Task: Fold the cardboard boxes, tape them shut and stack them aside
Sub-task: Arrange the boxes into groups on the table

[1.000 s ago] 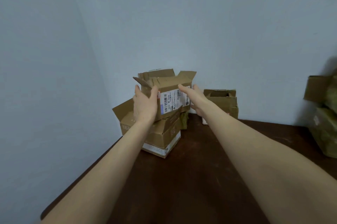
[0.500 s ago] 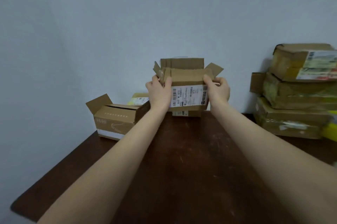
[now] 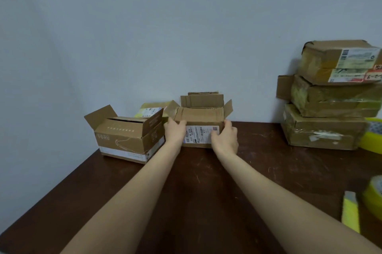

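Cardboard box (image 3: 201, 118), rectangular and creased, gripped by both hands on scuffed table (image 3: 258, 171).

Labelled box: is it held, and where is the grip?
Yes: the box is held by both ends, left hand at its left, right hand at its right.

1. One view only, riding on my head, looking forward and down across the dark table (image 3: 206, 202).
2. It faces the pale wall (image 3: 186, 26), which fills the upper half.
3. My forearms enter from the bottom edge; left hand (image 3: 175, 130) and right hand (image 3: 225, 140) grip the labelled box (image 3: 201, 117) mid-frame, at arm's reach.
4. Wide lens: open box (image 3: 124, 140) on the left, stack of boxes (image 3: 330, 98) clipped by the right edge.
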`<action>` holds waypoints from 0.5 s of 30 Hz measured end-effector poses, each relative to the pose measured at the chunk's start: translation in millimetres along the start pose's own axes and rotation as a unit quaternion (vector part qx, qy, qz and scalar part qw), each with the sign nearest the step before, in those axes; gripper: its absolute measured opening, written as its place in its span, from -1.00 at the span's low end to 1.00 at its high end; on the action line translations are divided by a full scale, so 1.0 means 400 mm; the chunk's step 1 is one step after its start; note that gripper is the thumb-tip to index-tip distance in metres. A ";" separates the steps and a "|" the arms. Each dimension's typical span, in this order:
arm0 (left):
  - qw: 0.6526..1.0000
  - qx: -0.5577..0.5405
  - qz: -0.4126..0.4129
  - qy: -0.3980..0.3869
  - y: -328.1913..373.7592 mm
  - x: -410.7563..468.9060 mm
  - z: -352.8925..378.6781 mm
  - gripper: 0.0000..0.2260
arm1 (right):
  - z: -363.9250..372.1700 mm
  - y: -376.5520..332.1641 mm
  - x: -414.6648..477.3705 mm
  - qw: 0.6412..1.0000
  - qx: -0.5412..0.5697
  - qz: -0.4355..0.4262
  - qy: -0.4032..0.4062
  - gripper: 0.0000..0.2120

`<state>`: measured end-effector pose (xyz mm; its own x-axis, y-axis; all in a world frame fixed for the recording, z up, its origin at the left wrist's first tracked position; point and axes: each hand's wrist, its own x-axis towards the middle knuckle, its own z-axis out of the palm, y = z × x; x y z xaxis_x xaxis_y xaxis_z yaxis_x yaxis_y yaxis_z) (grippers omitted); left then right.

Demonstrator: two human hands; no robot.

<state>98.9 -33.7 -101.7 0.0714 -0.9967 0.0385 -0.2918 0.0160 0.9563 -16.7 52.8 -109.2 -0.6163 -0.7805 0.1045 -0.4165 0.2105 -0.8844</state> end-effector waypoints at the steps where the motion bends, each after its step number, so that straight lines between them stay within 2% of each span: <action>1: 1.000 -0.005 -0.001 -0.011 0.001 0.010 -0.002 -0.52 | 0.010 -0.001 0.004 1.000 -0.006 -0.004 -0.010 -0.50; 6: 0.999 0.014 -0.024 -0.041 0.005 0.023 0.000 -0.47 | 0.028 -0.005 0.028 0.998 0.015 0.002 -0.067 -0.33; 8: 0.998 0.050 -0.020 -0.034 0.013 -0.011 0.000 -0.52 | 0.019 0.000 0.022 0.998 0.032 0.036 -0.028 -0.35; 10: 0.995 0.094 0.041 -0.017 0.038 -0.067 -0.016 -0.59 | 0.004 0.004 0.000 0.997 0.041 0.052 0.045 -0.48; 12: 0.984 0.104 0.140 0.024 0.072 -0.122 -0.057 -0.66 | 0.007 -0.004 -0.033 0.996 0.044 0.005 0.076 -0.61; 15: 0.964 0.061 0.238 0.102 0.111 -0.162 -0.150 -0.80 | 0.050 -0.056 -0.083 0.993 0.058 -0.099 0.011 -0.72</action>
<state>138.6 36.5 -44.2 0.0844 -0.8424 0.5322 -0.4471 0.4454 0.7757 26.5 62.3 -102.1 -0.5449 -0.7865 0.2905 -0.4520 -0.0162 -0.8918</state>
